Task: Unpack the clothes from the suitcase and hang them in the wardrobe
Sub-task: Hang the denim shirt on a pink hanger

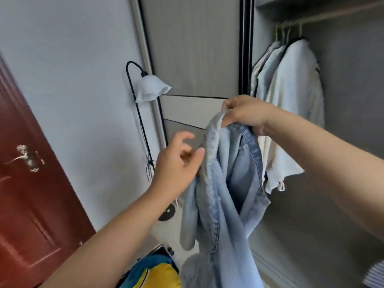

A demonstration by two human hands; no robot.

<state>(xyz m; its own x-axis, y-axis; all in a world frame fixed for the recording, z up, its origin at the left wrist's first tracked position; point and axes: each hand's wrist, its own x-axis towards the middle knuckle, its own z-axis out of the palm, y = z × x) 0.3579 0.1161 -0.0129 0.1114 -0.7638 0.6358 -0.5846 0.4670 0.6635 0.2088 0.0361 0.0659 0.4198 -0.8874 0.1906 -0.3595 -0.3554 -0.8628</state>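
A pale blue denim garment point(226, 196) hangs in mid-air in front of the wardrobe. My right hand point(245, 113) grips its top edge from above. My left hand point(178, 163) is beside the garment's left fold, fingers loosely spread, thumb touching the fabric. Inside the open wardrobe, white and pale shirts point(291, 96) hang on hangers from a rail point(324, 15). At the bottom edge the open suitcase point(164, 249) shows blue and yellow clothes point(153, 273) inside.
A sliding wardrobe door point(193, 48) stands behind the garment. A floor lamp point(149, 88) with a white shade stands against the wall on the left. A red-brown door point(27, 183) with a metal handle is at far left. Striped cloth point(374, 275) shows at the lower right.
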